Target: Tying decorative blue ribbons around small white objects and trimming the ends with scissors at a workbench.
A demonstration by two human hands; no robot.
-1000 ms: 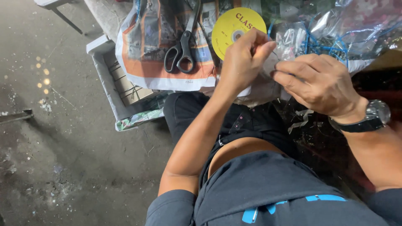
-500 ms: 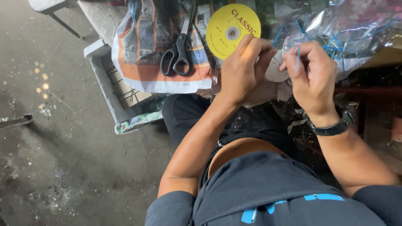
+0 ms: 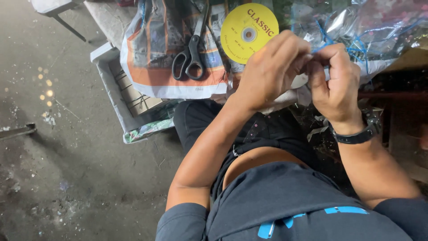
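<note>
Concrete floor [image 3: 67, 156], grey tray [image 3: 107, 71] holding bundled sticks [image 3: 133, 96]

Head view, steeply down, close

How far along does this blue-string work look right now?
Done: hard to tell; no finished piece shows clearly. In hand: the left hand and right hand meet fingertip to fingertip, pinching a thin blue string by the clear plastic bag. Left: the scissors and yellow disc lie untouched.
</note>
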